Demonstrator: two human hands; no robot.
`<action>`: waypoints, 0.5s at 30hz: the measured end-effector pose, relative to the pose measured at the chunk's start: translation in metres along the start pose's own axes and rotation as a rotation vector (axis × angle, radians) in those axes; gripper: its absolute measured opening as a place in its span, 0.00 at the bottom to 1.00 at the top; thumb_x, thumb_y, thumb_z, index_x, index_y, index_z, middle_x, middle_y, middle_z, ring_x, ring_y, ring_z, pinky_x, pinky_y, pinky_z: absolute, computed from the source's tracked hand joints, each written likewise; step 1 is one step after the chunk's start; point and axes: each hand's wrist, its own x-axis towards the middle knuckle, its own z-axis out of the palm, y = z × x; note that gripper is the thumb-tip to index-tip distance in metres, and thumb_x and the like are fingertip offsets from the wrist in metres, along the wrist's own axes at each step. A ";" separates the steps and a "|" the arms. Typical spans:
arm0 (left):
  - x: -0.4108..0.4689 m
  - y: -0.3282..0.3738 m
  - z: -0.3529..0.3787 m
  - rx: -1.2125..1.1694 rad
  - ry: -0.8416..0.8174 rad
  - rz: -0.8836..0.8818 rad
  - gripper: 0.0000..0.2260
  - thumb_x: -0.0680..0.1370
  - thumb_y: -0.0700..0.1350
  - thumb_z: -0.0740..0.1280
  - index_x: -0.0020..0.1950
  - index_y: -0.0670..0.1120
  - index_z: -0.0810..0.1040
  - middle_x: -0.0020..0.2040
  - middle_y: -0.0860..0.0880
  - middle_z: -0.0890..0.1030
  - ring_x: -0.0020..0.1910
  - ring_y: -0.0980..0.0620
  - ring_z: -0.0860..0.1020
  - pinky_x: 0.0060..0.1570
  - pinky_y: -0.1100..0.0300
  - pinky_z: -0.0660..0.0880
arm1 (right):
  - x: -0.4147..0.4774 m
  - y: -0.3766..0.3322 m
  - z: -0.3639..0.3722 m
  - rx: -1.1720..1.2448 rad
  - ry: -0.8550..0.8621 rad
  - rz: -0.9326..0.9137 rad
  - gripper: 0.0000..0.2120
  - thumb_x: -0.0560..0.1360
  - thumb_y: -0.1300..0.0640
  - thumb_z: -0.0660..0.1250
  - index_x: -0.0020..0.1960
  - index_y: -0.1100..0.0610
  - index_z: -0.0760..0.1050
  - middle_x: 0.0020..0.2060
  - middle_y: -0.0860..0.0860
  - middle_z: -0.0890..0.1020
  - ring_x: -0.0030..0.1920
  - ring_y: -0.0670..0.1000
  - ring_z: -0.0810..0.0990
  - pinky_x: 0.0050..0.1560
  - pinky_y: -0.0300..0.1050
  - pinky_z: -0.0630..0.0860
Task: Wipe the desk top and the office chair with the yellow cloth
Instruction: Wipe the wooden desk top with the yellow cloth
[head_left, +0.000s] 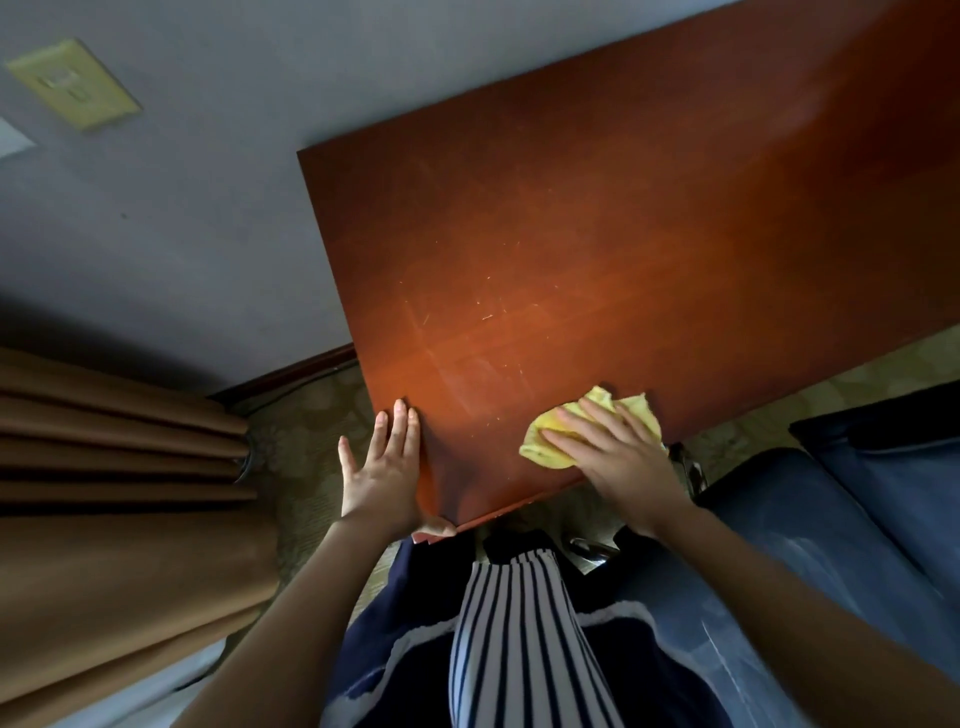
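1. The desk top (597, 234) is bare red-brown wood. It runs far ahead of my hands and off to the right, so a hand can slide there.
2. My left hand (382, 467) lies flat at the front left corner and blocks that spot.
3. My right hand (618, 457) lies flat on the bunched yellow cloth (587, 431) near the front edge.
4. The wall (182, 208) meets the back edge of the desk. A hand must stop there.
5. Left of the desk is a strip of floor (306, 431), then the brown curtain (119, 545).
6. The blue office chair (805, 545) stands close by my right arm.
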 end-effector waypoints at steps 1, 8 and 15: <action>0.000 0.000 0.000 -0.005 -0.001 0.002 0.67 0.58 0.72 0.70 0.74 0.43 0.28 0.75 0.49 0.29 0.76 0.48 0.34 0.70 0.36 0.41 | -0.002 0.012 -0.003 0.001 -0.012 0.043 0.42 0.66 0.67 0.71 0.74 0.46 0.60 0.73 0.46 0.65 0.74 0.53 0.58 0.71 0.53 0.52; 0.000 -0.003 0.002 0.014 0.039 -0.007 0.65 0.59 0.74 0.68 0.75 0.43 0.29 0.76 0.49 0.30 0.76 0.49 0.36 0.71 0.37 0.43 | -0.019 0.087 -0.031 0.164 -0.007 0.454 0.23 0.80 0.51 0.46 0.75 0.44 0.59 0.75 0.44 0.60 0.76 0.50 0.53 0.73 0.52 0.50; 0.000 -0.002 0.005 0.024 0.058 0.001 0.65 0.58 0.75 0.66 0.75 0.44 0.29 0.76 0.49 0.31 0.76 0.50 0.36 0.71 0.36 0.42 | -0.012 0.128 -0.045 0.208 -0.023 0.891 0.23 0.84 0.55 0.49 0.77 0.46 0.52 0.77 0.44 0.51 0.77 0.52 0.46 0.75 0.55 0.47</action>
